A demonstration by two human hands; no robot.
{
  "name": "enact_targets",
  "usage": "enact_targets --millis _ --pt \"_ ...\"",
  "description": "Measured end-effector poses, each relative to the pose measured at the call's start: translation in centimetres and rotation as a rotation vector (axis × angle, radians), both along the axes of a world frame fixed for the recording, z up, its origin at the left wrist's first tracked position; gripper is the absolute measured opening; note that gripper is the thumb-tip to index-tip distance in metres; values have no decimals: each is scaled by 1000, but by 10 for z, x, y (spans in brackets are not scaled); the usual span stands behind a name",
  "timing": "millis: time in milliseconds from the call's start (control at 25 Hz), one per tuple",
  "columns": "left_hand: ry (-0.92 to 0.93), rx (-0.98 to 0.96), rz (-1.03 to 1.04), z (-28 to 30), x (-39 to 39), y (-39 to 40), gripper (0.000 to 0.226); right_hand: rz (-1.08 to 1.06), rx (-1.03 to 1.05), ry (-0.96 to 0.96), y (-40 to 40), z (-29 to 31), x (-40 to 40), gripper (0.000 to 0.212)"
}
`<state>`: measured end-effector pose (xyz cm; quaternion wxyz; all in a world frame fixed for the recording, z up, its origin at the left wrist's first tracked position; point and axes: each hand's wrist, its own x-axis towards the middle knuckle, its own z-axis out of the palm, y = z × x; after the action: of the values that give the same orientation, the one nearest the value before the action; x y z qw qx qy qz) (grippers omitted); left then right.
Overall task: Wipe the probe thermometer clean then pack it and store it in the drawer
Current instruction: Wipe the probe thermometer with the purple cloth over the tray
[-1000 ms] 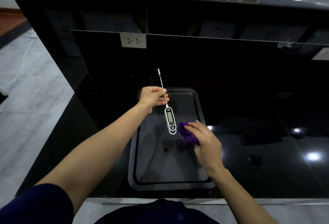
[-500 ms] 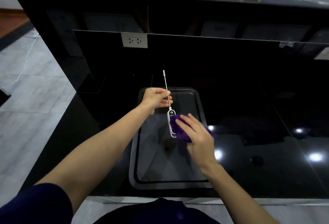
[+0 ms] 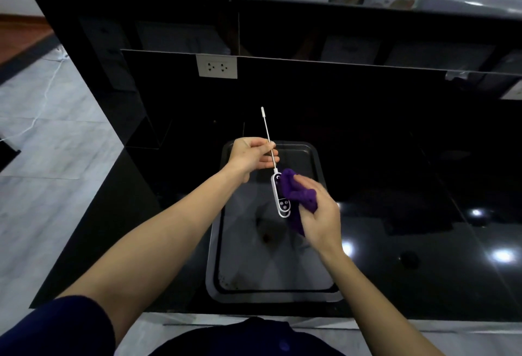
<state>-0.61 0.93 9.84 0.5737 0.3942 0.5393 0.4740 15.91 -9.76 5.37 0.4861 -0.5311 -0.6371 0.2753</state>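
Observation:
The probe thermometer (image 3: pixel 282 203) has a white and black body and a long thin metal probe pointing away from me. My left hand (image 3: pixel 252 156) pinches the probe near its base and holds the thermometer above the dark metal tray (image 3: pixel 271 292). My right hand (image 3: pixel 320 218) grips a bunched purple cloth (image 3: pixel 296 193) and presses it against the right side and top of the thermometer body. The cloth hides the upper part of the display.
The tray lies on a glossy black counter (image 3: pixel 423 242) with light reflections at the right. A raised black back wall with a white socket (image 3: pixel 217 66) stands behind. Grey tiled floor (image 3: pixel 50 158) lies to the left of the counter.
My right hand moved the purple cloth from beside the thermometer onto its body and rubbed along it. My left hand kept holding the probe and shifted slightly.

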Motion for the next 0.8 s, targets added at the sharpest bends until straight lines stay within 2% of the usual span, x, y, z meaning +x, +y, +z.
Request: enact_targets --millis 80,320,440,600,680,800 --pt "-10 8 26 1 -3 1 5 26 -122 174 -12 0 -3 60" --pt "-6 -4 17 0 4 -4 6 -24 -137 254 -8 18 -9 61" --pt "6 15 21 5 7 -3 5 -35 -231 292 -4 12 -7 60" --pt "1 31 39 10 1 -4 3 -8 -374 439 -8 10 5 49" --pt "3 26 -7 11 5 -8 5 -14 -477 602 3 9 10 43" --pt "-36 26 -63 16 14 -15 8 25 -760 936 16 5 11 31"
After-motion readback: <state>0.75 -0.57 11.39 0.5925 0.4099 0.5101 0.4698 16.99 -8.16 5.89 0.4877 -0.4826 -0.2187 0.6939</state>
